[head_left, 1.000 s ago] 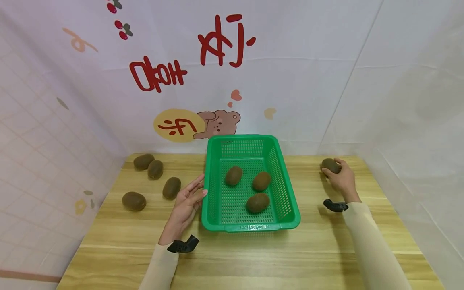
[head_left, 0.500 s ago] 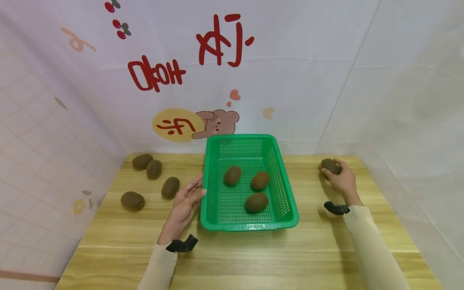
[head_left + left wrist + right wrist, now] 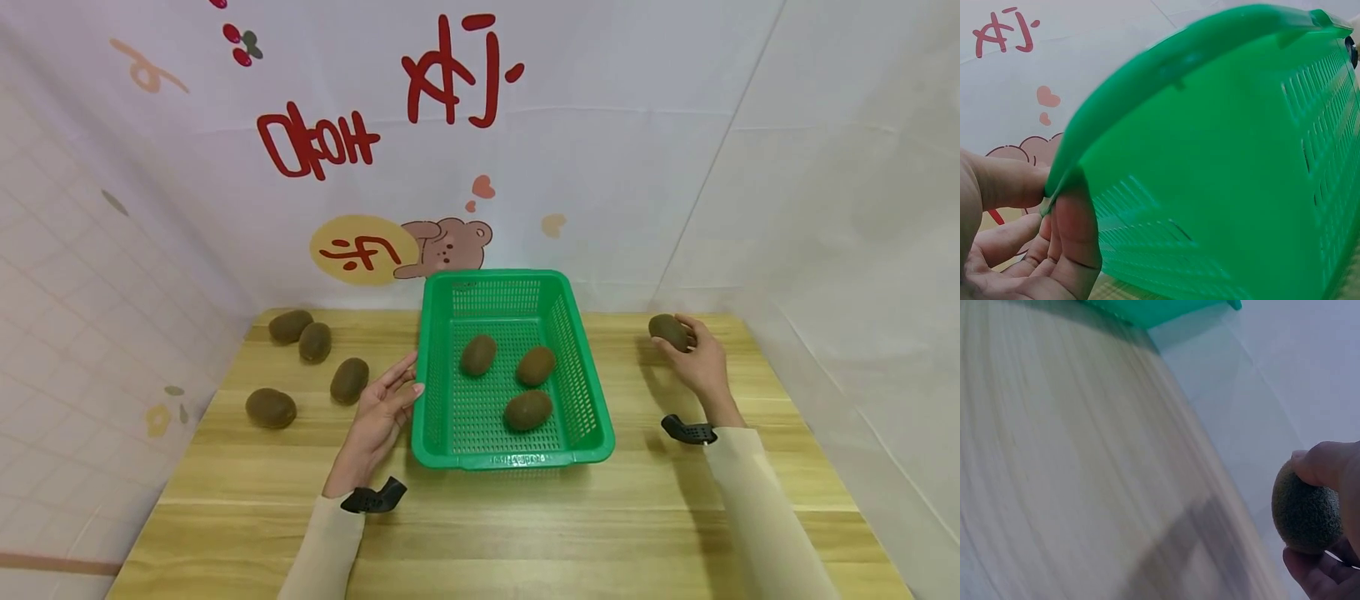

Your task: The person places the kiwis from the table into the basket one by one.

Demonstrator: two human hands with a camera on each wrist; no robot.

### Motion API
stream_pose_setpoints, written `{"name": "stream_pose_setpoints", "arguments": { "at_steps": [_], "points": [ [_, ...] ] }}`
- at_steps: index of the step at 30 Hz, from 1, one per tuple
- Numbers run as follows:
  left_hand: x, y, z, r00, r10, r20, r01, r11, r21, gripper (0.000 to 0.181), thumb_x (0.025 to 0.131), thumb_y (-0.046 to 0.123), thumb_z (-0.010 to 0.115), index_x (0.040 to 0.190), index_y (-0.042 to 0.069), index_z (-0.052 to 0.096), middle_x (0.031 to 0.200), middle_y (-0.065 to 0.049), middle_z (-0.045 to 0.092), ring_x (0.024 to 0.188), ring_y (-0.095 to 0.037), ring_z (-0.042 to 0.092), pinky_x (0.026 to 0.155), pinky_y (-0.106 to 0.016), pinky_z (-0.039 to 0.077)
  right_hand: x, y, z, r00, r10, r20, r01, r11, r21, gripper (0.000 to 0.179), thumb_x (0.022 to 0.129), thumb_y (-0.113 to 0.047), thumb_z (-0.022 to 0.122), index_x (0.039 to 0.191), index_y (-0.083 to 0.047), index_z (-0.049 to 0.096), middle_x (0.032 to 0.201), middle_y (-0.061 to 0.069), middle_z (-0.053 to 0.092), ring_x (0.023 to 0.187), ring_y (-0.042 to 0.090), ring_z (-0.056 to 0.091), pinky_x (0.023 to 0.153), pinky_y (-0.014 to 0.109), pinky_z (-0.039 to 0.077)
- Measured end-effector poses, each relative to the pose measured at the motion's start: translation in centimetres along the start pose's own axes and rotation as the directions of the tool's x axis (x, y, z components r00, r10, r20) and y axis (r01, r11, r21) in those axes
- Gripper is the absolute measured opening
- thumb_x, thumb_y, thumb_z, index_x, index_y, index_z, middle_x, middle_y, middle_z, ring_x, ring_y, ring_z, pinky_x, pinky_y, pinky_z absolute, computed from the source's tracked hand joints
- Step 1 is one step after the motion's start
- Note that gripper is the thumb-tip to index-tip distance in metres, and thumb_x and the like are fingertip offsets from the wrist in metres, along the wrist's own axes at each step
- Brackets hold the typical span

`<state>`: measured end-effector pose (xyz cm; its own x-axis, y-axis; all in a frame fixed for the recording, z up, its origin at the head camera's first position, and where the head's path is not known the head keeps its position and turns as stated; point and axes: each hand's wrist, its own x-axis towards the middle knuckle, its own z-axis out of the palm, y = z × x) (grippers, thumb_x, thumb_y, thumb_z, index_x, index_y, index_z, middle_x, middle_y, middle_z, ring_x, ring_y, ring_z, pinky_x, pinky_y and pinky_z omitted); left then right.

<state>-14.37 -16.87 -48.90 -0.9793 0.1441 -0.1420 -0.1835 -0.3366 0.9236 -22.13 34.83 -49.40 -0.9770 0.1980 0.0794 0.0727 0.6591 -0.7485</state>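
A green plastic basket [image 3: 606, 442] with slotted walls stands mid-table, with a kiwi [image 3: 478, 356], a second kiwi [image 3: 536, 367] and a third kiwi [image 3: 528, 410] on its floor. My left hand [image 3: 378, 412] pinches the basket's left rim; in the left wrist view the thumb lies on the outside and a fingertip [image 3: 1075, 215] is under the edge. At the right rear of the table, my right hand [image 3: 701, 360] grips a brown kiwi [image 3: 667, 332] between thumb and fingers. In the right wrist view this kiwi [image 3: 1305, 512] is above the tabletop, its shadow falling apart from it.
Several loose kiwis [image 3: 271, 408] lie on the wooden table [image 3: 480, 533] left of the basket. A white printed cloth [image 3: 600, 167] hangs along the table's back edge, and pale cloth walls close both sides.
My right hand has raised the kiwi and moved it slightly left toward the basket. The left hand keeps its hold on the rim. The head view has tilted down slightly.
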Motion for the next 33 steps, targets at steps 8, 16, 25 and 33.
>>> {"name": "stream_pose_setpoints", "arguments": {
  "at_steps": [8, 16, 25, 33],
  "points": [
    [0.2, -0.1, -0.1, 1.000, -0.011, 0.008, 0.011, 1.000, -0.003, 0.063, 0.099, 0.003, 0.064, 0.157, 0.016, 0.044, 0.127, 0.001, 0.048, 0.089, -0.002, 0.054, 0.069, -0.016, 0.046, -0.7, -2.1, 0.3, 0.997, -0.075, -0.015, 0.075, 0.997, 0.007, 0.074, 0.097, -0.044, 0.068, 0.159, -0.013, 0.039, 0.148, 0.031, 0.050, 0.126, 0.051, 0.054, 0.094, 0.062, 0.052],
    [0.2, -0.1, -0.1, 1.000, -0.005, 0.010, 0.005, 1.000, -0.017, 0.062, 0.100, 0.001, 0.062, 0.157, 0.015, 0.044, 0.124, 0.002, 0.051, 0.093, -0.002, 0.056, 0.070, -0.015, 0.048, -1.4, -4.5, 0.5, 0.993, -0.118, 0.001, 0.118, 0.992, 0.038, 0.074, 0.095, -0.043, 0.072, 0.158, -0.016, 0.042, 0.146, 0.030, 0.051, 0.124, 0.052, 0.057, 0.097, 0.062, 0.051],
    [0.2, 0.1, 0.1, 1.000, 0.001, 0.000, -0.001, 1.000, -0.023, 0.061, 0.099, 0.000, 0.062, 0.156, 0.013, 0.045, 0.123, 0.002, 0.052, 0.092, -0.002, 0.057, 0.069, -0.016, 0.049, -2.2, -6.7, 1.0, 0.983, -0.181, 0.034, 0.180, 0.983, 0.043, 0.070, 0.095, -0.037, 0.074, 0.155, -0.016, 0.045, 0.146, 0.025, 0.054, 0.123, 0.045, 0.060, 0.099, 0.056, 0.051],
    [0.2, 0.0, 0.0, 1.000, 0.002, 0.000, -0.002, 1.000, -0.016, 0.061, 0.099, 0.000, 0.062, 0.156, 0.014, 0.045, 0.124, 0.001, 0.052, 0.092, -0.003, 0.057, 0.069, -0.016, 0.049, -3.0, -8.1, 1.6, 0.965, -0.258, 0.049, 0.255, 0.965, 0.058, 0.066, 0.094, -0.031, 0.076, 0.152, -0.015, 0.050, 0.142, 0.024, 0.058, 0.122, 0.043, 0.062, 0.099, 0.055, 0.053]
  ]
}}
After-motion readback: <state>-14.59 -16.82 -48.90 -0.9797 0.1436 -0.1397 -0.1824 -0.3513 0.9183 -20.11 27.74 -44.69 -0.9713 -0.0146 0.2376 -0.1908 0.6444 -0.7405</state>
